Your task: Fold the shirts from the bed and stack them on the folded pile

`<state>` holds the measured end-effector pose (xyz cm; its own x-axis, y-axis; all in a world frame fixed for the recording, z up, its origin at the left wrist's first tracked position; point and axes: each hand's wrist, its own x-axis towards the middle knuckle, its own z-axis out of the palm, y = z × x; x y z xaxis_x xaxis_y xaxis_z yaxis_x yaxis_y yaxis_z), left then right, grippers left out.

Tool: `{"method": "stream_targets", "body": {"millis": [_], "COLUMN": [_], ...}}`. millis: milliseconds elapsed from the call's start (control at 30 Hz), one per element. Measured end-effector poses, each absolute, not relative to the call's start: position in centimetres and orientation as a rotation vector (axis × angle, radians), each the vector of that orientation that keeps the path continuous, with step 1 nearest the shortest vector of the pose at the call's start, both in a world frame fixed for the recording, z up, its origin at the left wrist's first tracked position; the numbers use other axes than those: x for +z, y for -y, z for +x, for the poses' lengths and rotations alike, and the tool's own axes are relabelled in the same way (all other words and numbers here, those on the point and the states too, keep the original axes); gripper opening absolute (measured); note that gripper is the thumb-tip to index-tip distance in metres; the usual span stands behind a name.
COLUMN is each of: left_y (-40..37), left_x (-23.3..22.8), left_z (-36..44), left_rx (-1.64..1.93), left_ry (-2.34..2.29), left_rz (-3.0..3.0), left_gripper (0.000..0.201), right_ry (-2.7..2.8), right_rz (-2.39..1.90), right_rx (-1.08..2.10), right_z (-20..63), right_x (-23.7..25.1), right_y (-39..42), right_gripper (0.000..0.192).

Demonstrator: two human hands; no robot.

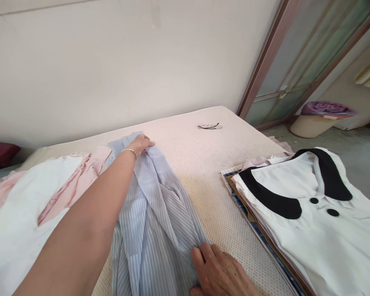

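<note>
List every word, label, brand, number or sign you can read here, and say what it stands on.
None can be read. The blue striped shirt under the left hand and right hand shows no label. The white blouse with black collar on the folded stack, the pink and white garments and the wall bear no writing.

no readable text, no labels, no brands, no numbers
</note>
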<state>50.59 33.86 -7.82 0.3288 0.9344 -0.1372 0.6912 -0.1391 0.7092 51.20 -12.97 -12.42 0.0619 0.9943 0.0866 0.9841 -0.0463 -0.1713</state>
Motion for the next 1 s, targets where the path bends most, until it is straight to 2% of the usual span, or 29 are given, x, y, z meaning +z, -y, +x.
{"method": "stream_targets", "body": {"millis": [100,267,433,500,567,667,767,900,1000], "left_y": [-33.9,-34.0,-33.0,-31.8,-30.1,-27.9,-26.9,-25.6,-21.7], "left_x": [-8.8,-10.8,-10.0,-9.7,-10.0,-11.5,-12.3,-10.2,-7.5], "left_z": [51.0,51.3,50.8,50.4,49.8,49.1,49.1,48.6,46.1], "left_rx": [0.549,0.647,0.63,0.637,0.605,0.438,0.297,0.14,0.26], "left_ry": [-1.425,-1.453,-1.283,-1.239,-1.186,-1.007,-0.926,-0.918,-0.819], "left_rz": [1.843,1.92,2.213,2.355,2.584,2.912,2.965,2.926,2.933], "left_gripper": [0.039,0.032,0.04,0.031,0.016,0.026,0.032,0.031,0.032], "right_ry": [2.002,2.03,2.0,1.968,1.941,1.93,1.986,2.024,1.765], "right_rz": [-2.145,-2.136,-2.119,-2.121,-2.124,-2.136,-2.16,-2.247,-2.445], "right_rx": [0.078,0.114,0.07,0.056,0.033,0.016,0.102,0.259,0.361], "right_z": [51.2,51.3,51.5,51.4,51.2,50.7,50.4,51.6,54.2], "right_x": [-12.4,-12.6,-12.5,-12.1,-11.5,-10.8,-10.1,-8.3,-6.2], "right_y": [12.9,13.1,13.3,13.3,13.1,13.0,12.9,12.7,11.8], "right_gripper": [0.045,0.053,0.061,0.061,0.059,0.056,0.055,0.044,0.032]}}
